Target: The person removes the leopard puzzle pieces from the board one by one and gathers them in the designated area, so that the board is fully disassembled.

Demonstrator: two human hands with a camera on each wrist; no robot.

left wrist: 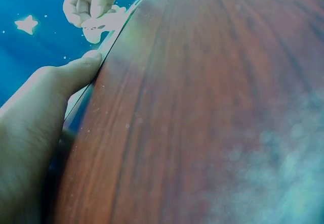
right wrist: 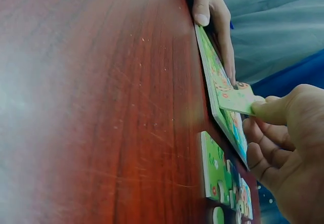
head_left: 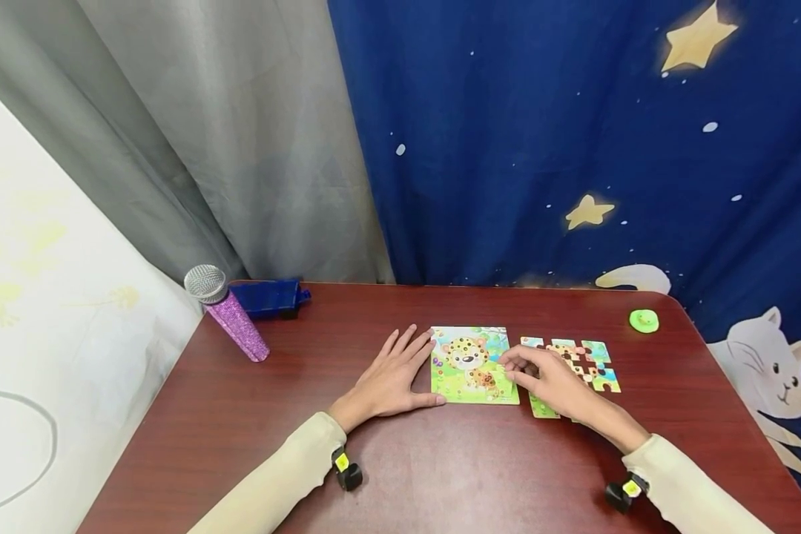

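Note:
A square picture board [head_left: 449, 387] with a cartoon leopard on a green ground lies flat on the table. My left hand [head_left: 394, 378] rests at its left side, fingers spread, the thumb [right wrist: 202, 19] at the near corner in the right wrist view. Between thumb and fingers my right hand [head_left: 552, 380] pinches a green jigsaw piece [right wrist: 237, 101], tilted and held over the right part of the board. In the left wrist view this piece [left wrist: 104, 23] shows pale beneath the fingers. Loose jigsaw pieces [head_left: 604, 378] lie to the board's right, some hidden under the right hand.
At the table's far left stands a purple glittery microphone [head_left: 239, 326], tilted, by a dark blue case [head_left: 267, 298]. A small green duck-like toy [head_left: 644, 320] sits near the back right corner. Grey and blue curtains [head_left: 454, 148] hang behind the brown table [head_left: 414, 475].

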